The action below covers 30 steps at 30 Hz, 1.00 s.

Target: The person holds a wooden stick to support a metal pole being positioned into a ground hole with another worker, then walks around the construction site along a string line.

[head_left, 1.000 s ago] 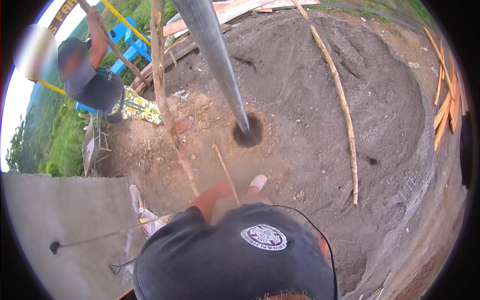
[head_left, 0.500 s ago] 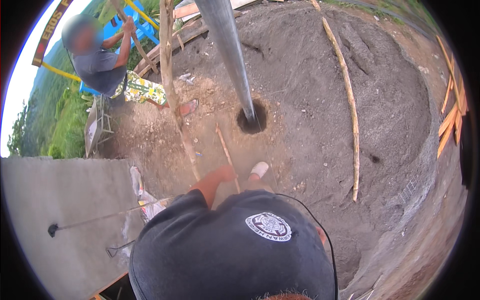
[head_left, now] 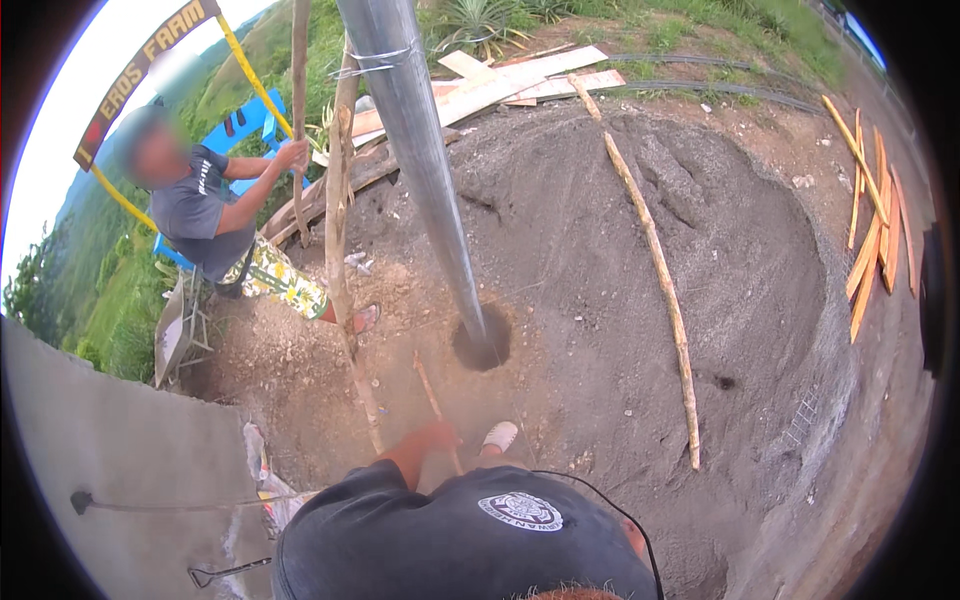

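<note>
My left hand is low in front of my body, its fingers closed and a little blurred. A thin wooden stick passes through it, showing above and below the fist. My right hand is out of sight; only a bit of skin shows beside the dark shirt. Ahead of me a grey metal pole slants down into a round hole in the soil. Wire is wound round its upper part. Neither hand touches the pole in view.
At left, another person grips an upright wooden pole. A tall branch post stands nearer. A long branch lies across a grey sand heap. Planks lie right; a concrete slab and shovel handle are lower left.
My view has tilted upward, so the hole and my body sit lower, and the pole's wire shows. The other person's hands remain on the wooden pole, which now stands more upright.
</note>
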Tool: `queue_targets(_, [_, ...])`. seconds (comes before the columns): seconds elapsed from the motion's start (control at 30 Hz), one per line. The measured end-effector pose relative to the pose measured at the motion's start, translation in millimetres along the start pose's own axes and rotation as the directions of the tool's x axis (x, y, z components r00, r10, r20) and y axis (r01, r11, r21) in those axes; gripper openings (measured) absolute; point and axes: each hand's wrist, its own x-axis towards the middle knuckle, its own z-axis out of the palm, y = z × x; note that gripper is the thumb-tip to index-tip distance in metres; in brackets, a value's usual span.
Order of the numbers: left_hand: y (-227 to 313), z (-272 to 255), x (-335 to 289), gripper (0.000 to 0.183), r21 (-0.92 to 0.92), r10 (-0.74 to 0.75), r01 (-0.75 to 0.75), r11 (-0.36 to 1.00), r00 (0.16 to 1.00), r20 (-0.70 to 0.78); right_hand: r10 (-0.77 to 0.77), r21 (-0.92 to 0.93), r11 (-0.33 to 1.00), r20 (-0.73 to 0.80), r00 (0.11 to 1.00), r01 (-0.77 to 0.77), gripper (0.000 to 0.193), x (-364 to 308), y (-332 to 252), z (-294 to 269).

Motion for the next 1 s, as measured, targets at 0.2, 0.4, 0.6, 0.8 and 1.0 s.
queue_targets(0.2, [4.3, -23.7, 2.7, 0.048, 0.081, 0.083, -0.091, 0.993, 0.992, 0.092, -0.087, -0.035, 0.996, -0.087, 0.992, 0.084, 0.019, 14.3, 34.3, 14.4])
queue_targets(0.4, [2.4, -33.3, 2.4, 0.048, 0.096, 0.177, -0.183, 0.978, 0.982, 0.060, -0.145, -0.264, 0.952, 0.052, 0.988, 0.154, 0.021, 24.1, 52.6, 22.3])
queue_targets(0.6, [-13.2, -33.5, 19.1, 0.048, 0.094, 0.193, -0.197, 0.976, 0.980, 0.049, -0.117, -0.243, 0.964, -0.018, 0.993, 0.109, 0.031, 23.7, 67.4, 40.3])
queue_targets(0.8, [-22.8, -52.0, 45.0, 0.048, 0.147, 0.208, -0.229, 0.962, 0.967, 0.146, -0.330, -0.336, 0.895, -0.061, 0.942, 0.292, 0.028, 31.1, 88.8, 62.7])
queue_targets(1.0, [-28.3, -65.4, 75.7, 0.048, 0.142, 0.194, -0.207, 0.968, 0.976, 0.100, -0.305, -0.276, 0.922, -0.084, 0.949, 0.272, 0.027, 2.4, 69.3, 80.1])
